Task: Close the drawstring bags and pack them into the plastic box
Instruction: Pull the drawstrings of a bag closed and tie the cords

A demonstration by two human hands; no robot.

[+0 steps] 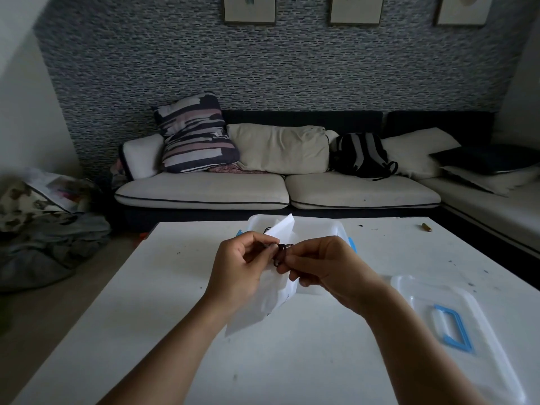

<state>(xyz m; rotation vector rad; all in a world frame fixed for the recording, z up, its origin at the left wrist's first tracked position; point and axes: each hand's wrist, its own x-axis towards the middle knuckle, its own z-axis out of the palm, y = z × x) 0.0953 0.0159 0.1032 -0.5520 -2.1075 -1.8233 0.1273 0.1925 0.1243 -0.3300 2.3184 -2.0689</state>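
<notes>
Drawstring bag [263, 302] pinched between left hand [239, 267], right hand [327, 267], above table [175, 331].

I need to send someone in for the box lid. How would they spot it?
Start at the white table facing the sofa. On its right side, beside the person's right forearm, lies the flat clear plastic lid. Its blue handle sets it apart from the open clear plastic box farther back.

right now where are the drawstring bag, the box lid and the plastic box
drawstring bag [263, 302]: head view, on the white fabric below the hands
box lid [479, 340]: head view, on the clear panel beside its blue handle
plastic box [318, 228]: head view, on the far rim
</notes>
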